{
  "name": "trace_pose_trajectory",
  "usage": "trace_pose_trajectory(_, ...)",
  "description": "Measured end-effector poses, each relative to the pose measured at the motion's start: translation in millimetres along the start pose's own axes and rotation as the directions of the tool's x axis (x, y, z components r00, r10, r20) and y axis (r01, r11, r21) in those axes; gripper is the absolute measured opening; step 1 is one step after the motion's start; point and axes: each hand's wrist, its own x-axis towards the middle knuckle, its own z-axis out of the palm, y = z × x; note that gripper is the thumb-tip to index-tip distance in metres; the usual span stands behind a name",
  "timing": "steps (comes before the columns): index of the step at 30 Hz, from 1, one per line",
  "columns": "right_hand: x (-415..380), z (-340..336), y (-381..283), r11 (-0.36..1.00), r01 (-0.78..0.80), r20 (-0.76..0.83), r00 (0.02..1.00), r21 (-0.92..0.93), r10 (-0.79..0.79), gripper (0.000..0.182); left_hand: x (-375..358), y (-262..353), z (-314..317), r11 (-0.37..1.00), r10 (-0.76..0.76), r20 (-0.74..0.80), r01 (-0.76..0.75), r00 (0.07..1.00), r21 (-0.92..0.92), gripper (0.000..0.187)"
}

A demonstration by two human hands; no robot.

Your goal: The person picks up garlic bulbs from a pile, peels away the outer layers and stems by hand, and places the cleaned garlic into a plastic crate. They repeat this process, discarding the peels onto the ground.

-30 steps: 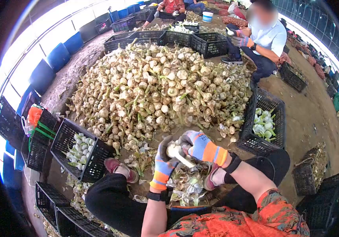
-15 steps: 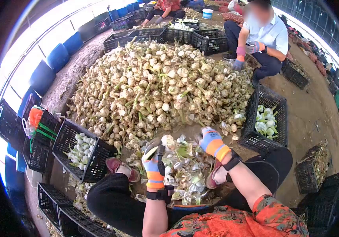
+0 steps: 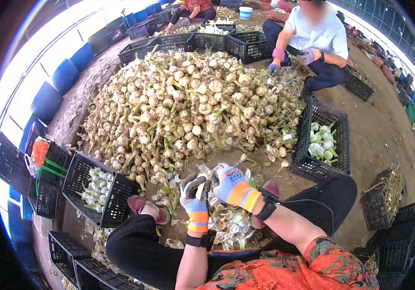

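Note:
My left hand [image 3: 195, 193], in a blue and orange glove with dark fingertips, is closed around garlic. A pale green piece of the garlic stem [image 3: 201, 190] shows between the fingers, while the bulb is mostly hidden. Right beside it, my right hand [image 3: 234, 182], gloved alike, has its fingers bent in towards the left one. What those fingers grip is hidden. Peeled garlic skins [image 3: 234, 227] lie heaped below both hands, between my shoes. Just beyond rises a big pile of unpeeled garlic bulbs [image 3: 183, 106].
A black crate [image 3: 135, 186] of white garlic stands tilted on the left; another crate [image 3: 345, 128] with greenish-white garlic is on the right. Across the pile squats a co-worker [image 3: 316, 43] in gloves. More crates [image 3: 212, 41] line the back.
My right hand has moved left and now meets the left hand, which has turned inward. The bulb that showed at my left hand is now mostly covered. The co-worker's arm has shifted.

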Motion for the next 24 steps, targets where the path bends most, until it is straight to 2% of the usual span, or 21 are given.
trace_pose_trajectory(1,0,-2,-1,1.000,0.000,-0.003,1.000,0.000,0.000,0.040,3,2,0,0.998,-0.033,0.023,0.034,0.999,-0.057,0.029)
trace_pose_trajectory(2,0,-2,-2,1.000,-0.015,-0.017,1.000,0.014,0.015,0.040,5,5,-3,0.953,0.160,0.079,-0.175,0.984,0.249,0.016)
trace_pose_trajectory(3,0,-2,-3,0.999,-0.029,-0.027,0.999,0.028,0.030,0.039,8,5,-9,0.952,0.159,0.078,-0.174,0.984,0.251,0.016)
trace_pose_trajectory(4,0,1,-1,0.999,-0.020,-0.106,0.994,0.028,0.022,0.035,13,4,-18,0.989,0.112,0.096,-0.120,0.989,0.083,0.015)
trace_pose_trajectory(5,3,3,10,0.999,-0.019,-0.104,0.994,0.029,0.022,0.035,18,12,-19,0.995,0.069,0.124,-0.058,0.990,-0.086,0.015)
trace_pose_trajectory(6,9,6,28,0.995,-0.089,-0.155,0.983,0.050,0.096,0.033,20,22,-21,0.999,0.033,0.081,-0.031,0.996,-0.031,0.016)
trace_pose_trajectory(7,14,10,45,0.985,-0.155,-0.205,0.965,0.073,0.167,0.031,24,25,-28,0.992,-0.063,0.057,0.069,0.996,-0.109,0.016)
trace_pose_trajectory(8,17,18,60,0.981,-0.163,-0.282,0.941,0.107,0.187,0.027,26,31,-28,0.974,-0.087,0.025,0.091,0.996,-0.209,0.017)
trace_pose_trajectory(9,12,11,61,0.969,-0.154,-0.264,0.943,0.195,0.203,0.029,26,36,-26,0.944,-0.117,-0.005,0.110,0.993,-0.310,0.018)
trace_pose_trajectory(11,11,20,59,0.840,-0.044,-0.153,0.977,0.541,0.150,0.031,24,31,-25,0.995,-0.094,0.008,0.094,0.996,-0.016,0.021)
trace_pose_trajectory(12,7,20,50,0.810,0.032,-0.153,0.986,0.585,0.072,0.029,21,30,-17,0.999,-0.046,0.027,0.047,0.999,-0.023,0.018)
trace_pose_trajectory(13,4,20,38,0.771,0.107,-0.161,0.987,0.628,-0.006,0.028,17,26,-10,0.960,-0.139,0.012,0.137,0.990,-0.245,0.017)
trace_pose_trajectory(14,2,26,30,0.833,0.055,-0.138,0.990,0.550,0.026,0.033,14,25,-5,0.942,-0.184,0.011,0.179,0.983,-0.282,0.018)
trace_pose_trajectory(15,-8,3,7,0.961,0.067,-0.229,0.973,0.267,-0.005,0.035,13,25,-1,0.923,-0.226,0.009,0.217,0.974,-0.317,0.019)
trace_pose_trajectory(16,-8,-2,1,0.962,0.014,-0.190,0.981,0.272,0.039,0.035,11,24,2,0.982,-0.060,0.015,0.062,0.998,-0.176,0.023)
trace_pose_trajectory(17,-7,-3,-2,0.961,-0.038,-0.149,0.985,0.275,0.081,0.035,9,25,1,0.971,-0.116,0.010,0.115,0.993,-0.210,0.023)
trace_pose_trajectory(18,-4,0,1,0.960,-0.036,-0.150,0.985,0.277,0.080,0.035,9,20,0,0.991,-0.061,0.004,0.061,0.998,-0.115,0.023)
trace_pose_trajectory(20,3,9,10,0.988,0.103,-0.106,0.990,0.118,-0.091,0.035,4,10,-2,0.999,0.048,0.032,-0.048,0.998,0.003,0.022)
trace_pose_trajectory(21,2,5,7,0.988,0.101,-0.107,0.990,0.116,-0.089,0.035,2,12,0,0.997,-0.039,0.005,0.039,0.999,-0.062,0.019)
trace_pose_trajectory(23,-2,-1,-1,0.994,0.097,-0.120,0.989,0.051,-0.090,0.036,1,17,3,0.967,0.153,0.032,-0.156,0.988,0.202,0.017)
trace_pose_trajectory(24,-1,-3,-4,0.996,0.084,-0.110,0.990,-0.010,-0.084,0.039,1,15,2,0.967,0.154,0.033,-0.157,0.988,0.199,0.017)
